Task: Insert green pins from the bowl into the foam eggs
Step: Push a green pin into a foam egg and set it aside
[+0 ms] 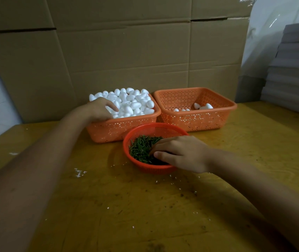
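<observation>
Green pins (141, 148) lie heaped in the round red bowl (154, 130) on the table (145, 206), where the right hand (181, 154) dips curled fingers among them; whether it pinches one I cannot tell. Farther back, the left hand (100, 110) rests on foam eggs (134, 102) piled in the left basket (108, 132), its grasp unclear.

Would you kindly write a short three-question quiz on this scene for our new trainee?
1. True or false: the right hand reaches into the red bowl of green pins.
2. Fill in: the nearly empty basket stands to the ___ of the full basket.
3. The left hand touches: A green pins; B foam eggs; C the nearly empty basket.
Key: 1 true; 2 right; 3 B.
</observation>
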A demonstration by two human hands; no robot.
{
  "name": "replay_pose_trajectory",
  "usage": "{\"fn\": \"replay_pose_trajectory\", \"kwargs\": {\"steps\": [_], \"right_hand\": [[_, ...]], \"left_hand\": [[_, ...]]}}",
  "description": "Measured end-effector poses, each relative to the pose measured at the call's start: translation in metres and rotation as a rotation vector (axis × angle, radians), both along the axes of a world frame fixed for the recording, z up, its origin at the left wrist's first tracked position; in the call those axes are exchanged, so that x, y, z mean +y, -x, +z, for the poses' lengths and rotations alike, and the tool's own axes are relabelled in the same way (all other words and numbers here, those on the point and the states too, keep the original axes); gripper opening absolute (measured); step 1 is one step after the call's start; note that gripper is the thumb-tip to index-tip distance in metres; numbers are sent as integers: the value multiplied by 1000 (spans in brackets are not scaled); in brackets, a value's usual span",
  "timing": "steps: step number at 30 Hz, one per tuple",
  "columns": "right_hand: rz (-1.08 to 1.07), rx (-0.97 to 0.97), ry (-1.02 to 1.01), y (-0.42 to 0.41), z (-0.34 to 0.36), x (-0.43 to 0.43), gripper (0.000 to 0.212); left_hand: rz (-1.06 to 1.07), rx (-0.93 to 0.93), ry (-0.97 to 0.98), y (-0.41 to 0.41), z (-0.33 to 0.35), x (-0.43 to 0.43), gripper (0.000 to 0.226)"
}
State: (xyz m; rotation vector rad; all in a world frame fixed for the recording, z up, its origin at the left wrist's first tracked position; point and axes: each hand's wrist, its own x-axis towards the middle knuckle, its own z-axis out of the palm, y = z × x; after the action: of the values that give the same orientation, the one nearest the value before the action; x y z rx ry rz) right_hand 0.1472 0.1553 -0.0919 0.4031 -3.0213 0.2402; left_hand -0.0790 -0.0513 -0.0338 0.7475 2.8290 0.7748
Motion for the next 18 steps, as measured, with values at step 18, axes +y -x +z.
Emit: {"fn": "replay_pose_trajectory", "kwargs": {"steps": [18], "right_hand": [[105,-30,203,-2,10,3,20]], "left_hand": [[14,158,-900,-77,-30,-22,51]]}}
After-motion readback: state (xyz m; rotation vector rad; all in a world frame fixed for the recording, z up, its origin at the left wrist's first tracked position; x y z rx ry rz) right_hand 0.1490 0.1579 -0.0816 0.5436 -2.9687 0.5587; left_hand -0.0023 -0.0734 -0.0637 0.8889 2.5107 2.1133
